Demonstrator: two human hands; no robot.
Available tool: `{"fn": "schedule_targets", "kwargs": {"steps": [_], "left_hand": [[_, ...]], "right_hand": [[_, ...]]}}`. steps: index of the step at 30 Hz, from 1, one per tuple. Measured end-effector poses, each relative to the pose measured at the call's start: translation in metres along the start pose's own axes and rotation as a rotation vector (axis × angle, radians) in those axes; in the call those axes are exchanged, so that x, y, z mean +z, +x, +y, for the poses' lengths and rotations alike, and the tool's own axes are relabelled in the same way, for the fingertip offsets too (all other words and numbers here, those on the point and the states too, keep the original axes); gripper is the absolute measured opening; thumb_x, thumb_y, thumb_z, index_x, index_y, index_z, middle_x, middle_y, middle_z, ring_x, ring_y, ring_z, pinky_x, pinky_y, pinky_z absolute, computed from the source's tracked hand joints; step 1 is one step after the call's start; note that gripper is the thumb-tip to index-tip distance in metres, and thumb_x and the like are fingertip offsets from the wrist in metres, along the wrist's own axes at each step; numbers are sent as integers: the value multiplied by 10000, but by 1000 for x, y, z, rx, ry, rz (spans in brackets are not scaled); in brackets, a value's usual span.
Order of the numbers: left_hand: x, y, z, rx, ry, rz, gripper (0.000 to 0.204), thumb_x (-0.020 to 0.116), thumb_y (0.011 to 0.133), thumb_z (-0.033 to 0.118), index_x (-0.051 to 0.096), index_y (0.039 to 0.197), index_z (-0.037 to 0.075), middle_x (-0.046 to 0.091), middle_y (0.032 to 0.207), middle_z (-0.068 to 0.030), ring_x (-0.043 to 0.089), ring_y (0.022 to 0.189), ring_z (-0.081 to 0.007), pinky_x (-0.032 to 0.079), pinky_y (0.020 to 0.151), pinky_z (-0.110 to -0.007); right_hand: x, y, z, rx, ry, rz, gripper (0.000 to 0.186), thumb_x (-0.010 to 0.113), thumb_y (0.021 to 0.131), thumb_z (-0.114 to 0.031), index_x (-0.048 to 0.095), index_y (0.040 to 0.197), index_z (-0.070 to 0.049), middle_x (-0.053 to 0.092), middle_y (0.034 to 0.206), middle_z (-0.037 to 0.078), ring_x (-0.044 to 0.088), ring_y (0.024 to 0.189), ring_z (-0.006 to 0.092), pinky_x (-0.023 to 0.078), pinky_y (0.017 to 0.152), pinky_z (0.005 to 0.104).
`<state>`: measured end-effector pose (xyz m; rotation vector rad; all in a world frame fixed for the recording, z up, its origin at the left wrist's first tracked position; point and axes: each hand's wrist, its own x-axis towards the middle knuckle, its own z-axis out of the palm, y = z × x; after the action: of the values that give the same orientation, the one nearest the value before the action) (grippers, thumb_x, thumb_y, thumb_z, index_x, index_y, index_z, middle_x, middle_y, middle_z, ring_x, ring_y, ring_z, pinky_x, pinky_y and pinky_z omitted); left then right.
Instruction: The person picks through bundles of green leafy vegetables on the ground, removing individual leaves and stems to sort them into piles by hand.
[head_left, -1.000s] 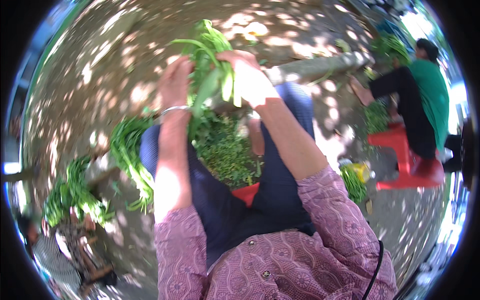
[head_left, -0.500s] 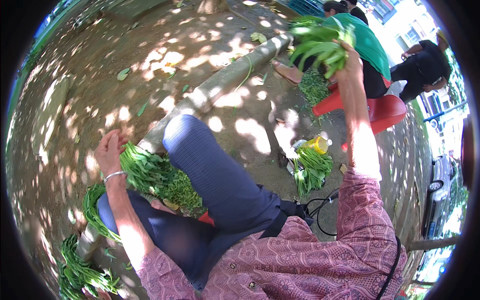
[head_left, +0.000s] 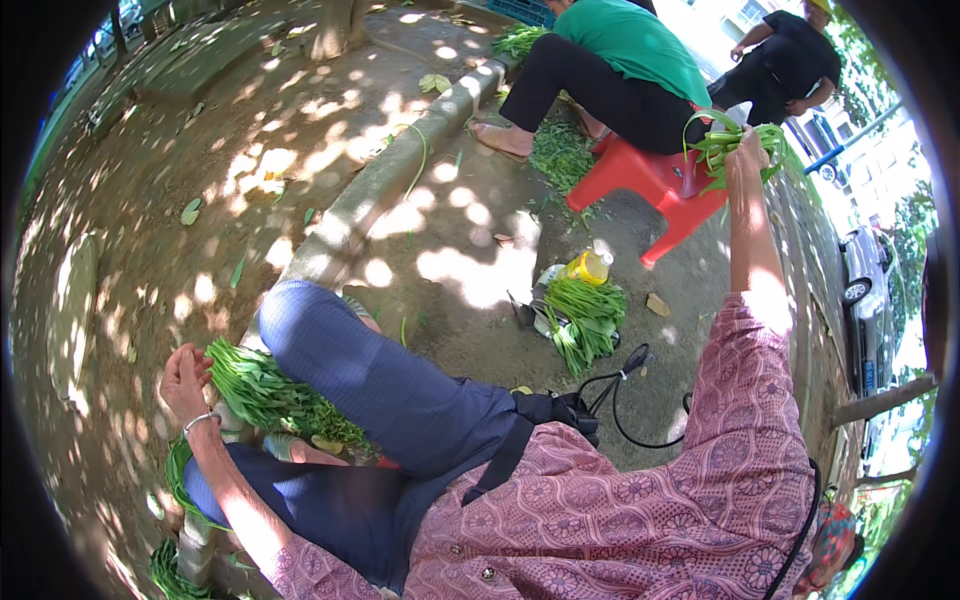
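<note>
Raised out to the far right, my right hand (head_left: 745, 163) grips a bunch of leafy greens (head_left: 712, 150), its long leaves spreading from both sides of the fist. My left hand (head_left: 184, 384), with a bracelet at the wrist, hovers over the ground at the left. Its fingers are curled in, and whether anything is between them is hidden. Just beside it lies a pile of leafy greens (head_left: 250, 388), stems toward the hand, partly behind my knee. Another bundle of greens (head_left: 590, 325) rests on the ground in front, against a bottle of yellow liquid (head_left: 587, 267).
A person in a green top (head_left: 640, 45) sits on a red plastic stool (head_left: 640, 182), with scraps of greens (head_left: 562, 155) by their feet. Someone in black (head_left: 790, 60) stands behind. A concrete curb (head_left: 345, 215) crosses the ground. A black cable (head_left: 622, 425) loops at my waist.
My right hand has swung outward to the right with the bunch of greens. The view has shifted, so the seated person and stool show more fully. My left hand stays near the pile.
</note>
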<state>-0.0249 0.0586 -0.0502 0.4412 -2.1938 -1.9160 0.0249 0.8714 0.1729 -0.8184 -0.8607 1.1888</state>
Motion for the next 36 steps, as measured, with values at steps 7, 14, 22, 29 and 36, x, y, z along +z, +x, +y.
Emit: {"fn": "schedule_targets", "kwargs": {"steps": [7,14,22,29,36], "left_hand": [[-7,4,-9,13,41,0,218,554,886,204,622,1010,38,633,853,-55,632,687,-126,469,568,-216],[-1,2,-6,16,46,-9,219,549,887,207,624,1015,47,635,843,-46,632,684,-123,471,572,-221],[-2,3,-10,32,84,-20,213,548,889,212,631,1000,50,637,819,-42,625,670,-114,466,566,-218],[-4,4,-9,35,61,-33,214,558,886,216,632,995,48,635,796,-34,619,657,-107,461,558,-215],[-2,0,-4,43,82,-20,211,562,882,216,633,988,47,635,794,-35,620,657,-111,457,555,-214]], "right_hand": [[-26,44,18,-136,-123,105,266,648,675,-64,513,828,107,589,791,154,611,599,253,517,500,379],[-51,85,36,-185,-156,167,278,678,653,-112,530,796,75,583,797,130,559,603,202,469,516,351],[-69,95,52,-188,-310,247,249,667,623,-108,582,783,64,597,748,120,577,598,209,462,498,360],[-67,85,56,-114,-338,250,415,599,580,-69,584,944,131,636,917,185,641,765,274,519,683,344],[-65,69,54,-113,-373,250,414,596,580,-62,590,948,128,639,929,178,647,771,266,536,686,337]]}}
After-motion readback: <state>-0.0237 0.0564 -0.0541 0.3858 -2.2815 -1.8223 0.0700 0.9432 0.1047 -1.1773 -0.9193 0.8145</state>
